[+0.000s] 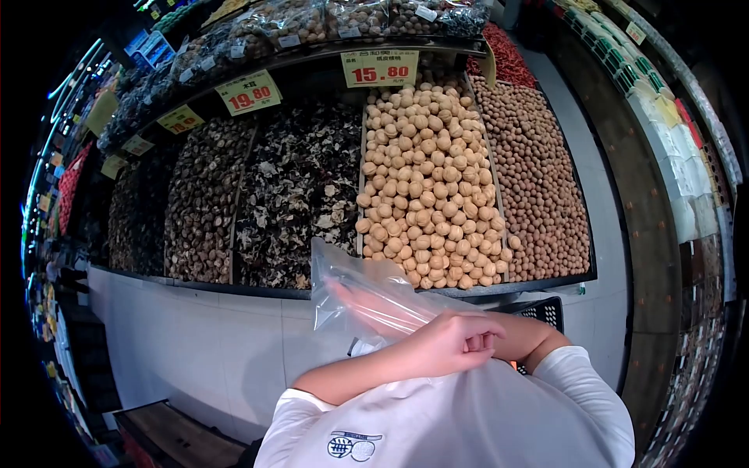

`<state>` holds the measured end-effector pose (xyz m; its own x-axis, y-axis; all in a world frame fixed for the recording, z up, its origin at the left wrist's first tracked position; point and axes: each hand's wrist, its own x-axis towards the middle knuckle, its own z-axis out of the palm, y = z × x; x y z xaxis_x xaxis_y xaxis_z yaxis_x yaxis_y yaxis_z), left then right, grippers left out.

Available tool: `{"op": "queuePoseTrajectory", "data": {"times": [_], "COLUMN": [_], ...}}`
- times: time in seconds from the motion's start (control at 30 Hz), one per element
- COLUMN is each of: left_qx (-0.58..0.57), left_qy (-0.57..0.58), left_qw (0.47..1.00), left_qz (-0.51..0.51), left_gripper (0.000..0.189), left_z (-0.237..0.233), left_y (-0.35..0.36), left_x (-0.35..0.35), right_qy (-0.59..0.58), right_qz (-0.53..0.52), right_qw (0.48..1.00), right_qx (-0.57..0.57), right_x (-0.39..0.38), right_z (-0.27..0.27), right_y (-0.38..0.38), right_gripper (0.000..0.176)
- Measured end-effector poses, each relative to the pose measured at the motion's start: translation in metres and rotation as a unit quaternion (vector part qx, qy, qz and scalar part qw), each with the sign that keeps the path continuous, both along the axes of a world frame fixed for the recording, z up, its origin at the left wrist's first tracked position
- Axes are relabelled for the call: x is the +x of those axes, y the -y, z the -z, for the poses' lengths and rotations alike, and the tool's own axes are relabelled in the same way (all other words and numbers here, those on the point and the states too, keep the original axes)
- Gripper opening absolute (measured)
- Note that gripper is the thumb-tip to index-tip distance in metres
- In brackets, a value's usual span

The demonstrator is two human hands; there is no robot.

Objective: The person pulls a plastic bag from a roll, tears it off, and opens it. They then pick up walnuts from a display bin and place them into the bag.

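Note:
My forearms cross in front of my white shirt. My right hand reaches left inside a clear plastic bag, its fingers stretched out and partly blurred by the film. The bag covers the hand and part of the forearm, close to the front edge of the bins. Over my right forearm lies my left hand, fingers curled closed beside the bag's near end; whatever they hold, if anything, is hidden. Just beyond the bag are a bin of walnuts and a bin of dried black fungus.
Dried mushrooms fill a bin at left, small brown round nuts or fruit one at right. Price signs hang below bagged goods. A black basket is beside my right arm. A wooden-topped stand is at lower left.

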<state>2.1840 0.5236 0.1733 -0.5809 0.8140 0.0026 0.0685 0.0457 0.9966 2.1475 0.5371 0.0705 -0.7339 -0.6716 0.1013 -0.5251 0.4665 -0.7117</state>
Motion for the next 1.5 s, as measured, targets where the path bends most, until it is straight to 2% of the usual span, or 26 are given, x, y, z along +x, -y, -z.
{"op": "queuePoseTrajectory", "data": {"times": [0.23, 0.37, 0.43, 0.53, 0.63, 0.7, 0.73, 0.77, 0.8, 0.83, 0.87, 0.93, 0.97, 1.03, 1.1, 1.13, 1.2, 1.3, 1.33, 1.4, 1.5], "left_qx": [0.066, 0.026, 0.047, 0.054, 0.08, 0.138, 0.148, 0.158, 0.126, 0.093, 0.092, -0.026, -0.026, 0.044, 0.015, -0.013, -0.017, -0.022, -0.015, -0.01, -0.101], "left_qy": [-0.064, -0.084, -0.267, -0.262, -0.235, -0.14, -0.115, -0.089, -0.059, -0.029, -0.031, -0.065, -0.068, 0.021, -0.008, -0.038, -0.045, -0.054, -0.025, 0.009, -0.061], "left_qw": [0.996, 0.996, 0.962, 0.963, 0.969, 0.98, 0.982, 0.982, 0.981, 0.97, 0.971, 0.935, 0.935, 0.887, 0.887, 0.885, 0.898, 0.92, 0.927, 0.934, 0.944], "left_qz": [-0.022, 0.027, -0.04, -0.005, 0.013, 0.014, -0.016, -0.045, -0.133, -0.221, -0.219, -0.348, -0.348, -0.458, -0.461, -0.463, -0.438, -0.388, -0.374, -0.357, -0.307], "left_gripper": [0.028, 0.034, 0.044, 0.053, 0.052, 0.035, 0.027, 0.02, 0.017, 0.016, 0.016, 0.018, 0.018, 0.017, 0.017, 0.018, 0.015, 0.015, 0.018, 0.022, 0.018], "left_z": [0.001, -0.008, -0.01, -0.024, -0.029, -0.022, -0.011, 0.001, 0.009, 0.017, 0.018, 0.019, 0.016, 0.012, 0.029, 0.037, 0.042, 0.046, 0.047, 0.048, 0.043], "left_y": [0.01, 0.031, 0.041, 0.06, 0.084, 0.108, 0.125, 0.143, 0.155, 0.163, 0.162, 0.156, 0.144, 0.115, 0.113, 0.113, 0.111, 0.104, 0.099, 0.096, 0.095], "left_x": [-0.01, -0.016, -0.017, -0.025, -0.023, -0.024, -0.025, -0.026, -0.024, -0.024, -0.028, -0.039, -0.044, -0.055, -0.063, -0.068, -0.073, -0.08, -0.08, -0.082, -0.083], "right_qy": [-0.023, -0.027, -0.029, -0.032, -0.03, -0.027, -0.029, -0.004, 0.021, 0.02, 0.018, 0.014, 0.002, -0.012, -0.044, -0.049, -0.178, -0.131, -0.131, -0.204, -0.199], "right_qz": [0.02, 0.019, 0.024, 0.032, 0.039, 0.045, 0.048, 0.045, 0.042, 0.044, 0.067, 0.089, 0.096, 0.103, 0.118, 0.12, 0.122, 0.101, 0.103, 0.119, 0.131], "right_qw": [0.993, 0.988, 0.986, 0.985, 0.984, 0.984, 0.983, 0.987, 0.99, 0.99, 0.99, 0.99, 0.99, 0.99, 0.956, 0.955, 0.956, 0.962, 0.962, 0.969, 0.967], "right_qx": [-0.117, -0.151, -0.16, -0.167, -0.168, -0.172, -0.173, -0.153, -0.133, -0.135, -0.123, -0.112, -0.101, -0.091, -0.265, -0.266, -0.197, -0.217, -0.217, -0.077, -0.084], "right_x": [-0.028, -0.04, -0.046, -0.054, -0.063, -0.071, -0.076, -0.08, -0.083, -0.083, -0.083, -0.086, -0.088, -0.094, -0.105, -0.112, -0.124, -0.136, -0.14, -0.145, -0.158], "right_z": [-0.048, -0.061, -0.072, -0.086, -0.099, -0.107, -0.11, -0.113, -0.116, -0.119, -0.124, -0.127, -0.127, -0.117, -0.085, -0.084, -0.086, -0.089, -0.093, -0.101, -0.088], "right_y": [0.003, 0.006, 0.002, -0.004, -0.011, -0.018, -0.021, -0.024, -0.026, -0.027, -0.027, -0.028, -0.029, -0.027, -0.017, -0.02, -0.026, -0.033, -0.036, -0.041, -0.04], "right_gripper": [0.07, 0.074, 0.076, 0.079, 0.083, 0.085, 0.085, 0.096, 0.108, 0.108, 0.104, 0.101, 0.097, 0.094, 0.076, 0.076, 0.061, 0.055, 0.055, 0.055, 0.058]}}
